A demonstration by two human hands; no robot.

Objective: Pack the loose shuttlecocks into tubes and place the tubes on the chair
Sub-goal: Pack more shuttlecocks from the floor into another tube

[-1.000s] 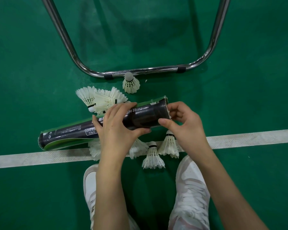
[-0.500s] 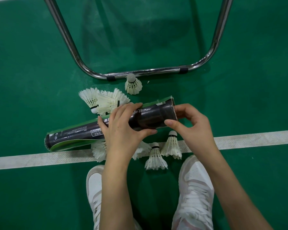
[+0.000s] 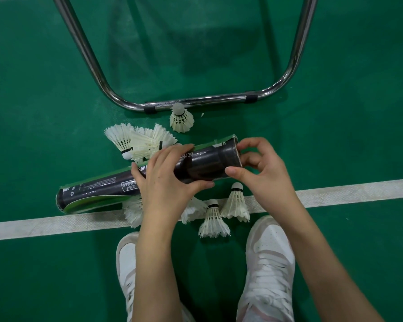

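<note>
Green court floor (image 3: 347, 66): lying under everything in view, showing a faint sheen. White boundary line (image 3: 358, 190): running left to right across the floor, its surface looking textured. White lace-up shoes, one pair: left (image 3: 126, 259) and right (image 3: 269, 263) standing on the floor just nearside of the line.

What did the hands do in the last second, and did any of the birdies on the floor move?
Not much changed. The left hand still grips the middle of the tube, and the right hand stays at its open end, its fingers shifting slightly round the rim. The view itself drifted a little. The shuttlecocks stayed put: the one by the chair frame, the pile behind the tube, and the two standing on the white line.
</note>
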